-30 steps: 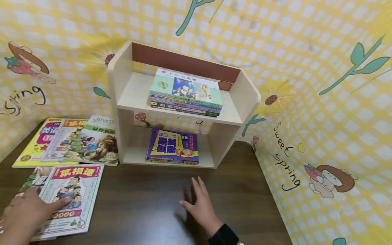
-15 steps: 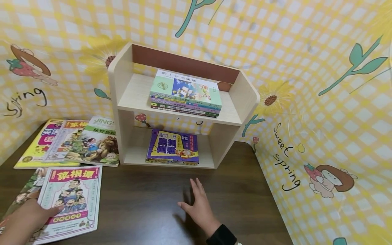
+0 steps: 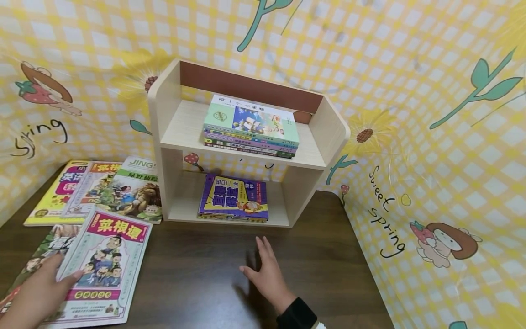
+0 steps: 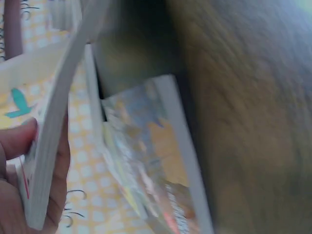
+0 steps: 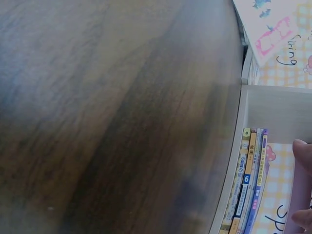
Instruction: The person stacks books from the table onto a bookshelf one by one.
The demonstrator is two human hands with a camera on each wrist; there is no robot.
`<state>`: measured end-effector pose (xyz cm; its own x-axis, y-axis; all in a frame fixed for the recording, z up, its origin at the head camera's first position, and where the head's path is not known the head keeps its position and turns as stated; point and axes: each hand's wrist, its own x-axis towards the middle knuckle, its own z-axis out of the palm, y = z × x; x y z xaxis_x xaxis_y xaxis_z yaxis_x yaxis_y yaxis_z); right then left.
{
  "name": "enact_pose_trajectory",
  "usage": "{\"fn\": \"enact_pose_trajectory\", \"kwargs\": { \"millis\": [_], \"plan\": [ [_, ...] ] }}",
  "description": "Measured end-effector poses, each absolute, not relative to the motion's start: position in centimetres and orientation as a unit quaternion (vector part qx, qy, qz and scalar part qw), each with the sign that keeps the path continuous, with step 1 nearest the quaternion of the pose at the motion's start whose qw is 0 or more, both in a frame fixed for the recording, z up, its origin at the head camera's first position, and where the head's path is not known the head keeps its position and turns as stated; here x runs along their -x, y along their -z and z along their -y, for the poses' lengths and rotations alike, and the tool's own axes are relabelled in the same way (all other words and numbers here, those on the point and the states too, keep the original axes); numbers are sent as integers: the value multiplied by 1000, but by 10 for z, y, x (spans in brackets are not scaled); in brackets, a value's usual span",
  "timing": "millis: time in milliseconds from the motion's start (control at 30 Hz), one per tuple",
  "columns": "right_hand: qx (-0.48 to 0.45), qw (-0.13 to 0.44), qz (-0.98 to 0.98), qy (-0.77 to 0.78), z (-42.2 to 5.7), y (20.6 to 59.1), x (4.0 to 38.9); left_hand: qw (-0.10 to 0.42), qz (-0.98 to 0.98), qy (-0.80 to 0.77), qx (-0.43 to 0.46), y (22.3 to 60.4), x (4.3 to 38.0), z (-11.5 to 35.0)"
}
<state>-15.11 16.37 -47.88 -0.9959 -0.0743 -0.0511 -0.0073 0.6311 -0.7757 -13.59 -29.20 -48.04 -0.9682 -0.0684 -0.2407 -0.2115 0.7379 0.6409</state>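
Observation:
In the head view my left hand (image 3: 43, 288) grips a pale-blue and pink children's book (image 3: 104, 269), its thumb on the cover. The left wrist view shows this book (image 4: 48, 161) edge-on between the thumb and the fingers underneath. Raised off the desk, the book partly covers another book (image 3: 34, 265) with a picture cover, lying below it. My right hand (image 3: 269, 278) hovers over the dark desk with fingers spread, holding nothing. Some of its fingertips (image 5: 303, 152) show at the edge of the right wrist view.
A two-tier wooden bookshelf (image 3: 304, 196) stands at the back. Flat book stacks lie on its upper tier (image 3: 250, 119) and lower tier (image 3: 234, 198). Left of it, a yellow book (image 3: 47, 208) and overlapping picture books (image 3: 133, 194) rest on the desk. Patterned cloth hangs behind and right.
My left hand has lifted the pale-blue and pink book from the one below and tilted it, its top edge moving up and right. The right hand stays nearly still.

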Motion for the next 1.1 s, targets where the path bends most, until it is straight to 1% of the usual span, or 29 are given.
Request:
{"fn": "enact_pose_trajectory", "kwargs": {
  "millis": [200, 400, 567, 767, 867, 967, 1100],
  "plan": [
    [25, 32, -898, 438, -160, 473, 151, 90, -925, -369, 25, 455, 131, 264],
    [30, 37, -874, 484, -152, 466, 151, 26, -909, -416, -4, 435, 130, 223],
    [55, 37, -814, 577, -139, 454, 146, 3, -854, -520, 20, 430, 128, 173],
    [35, 89, -743, 663, -121, 439, 140, -8, -804, -593, 44, 429, 131, 122],
    [19, 100, -723, 684, -113, 436, 139, -14, -781, -622, 50, 430, 133, 103],
    [3, 88, -706, 703, -108, 436, 138, -21, -770, -635, 62, 432, 136, 90],
    [-31, 52, -700, 712, -106, 441, 135, -35, -758, -647, 80, 434, 140, 79]
  ]
}}
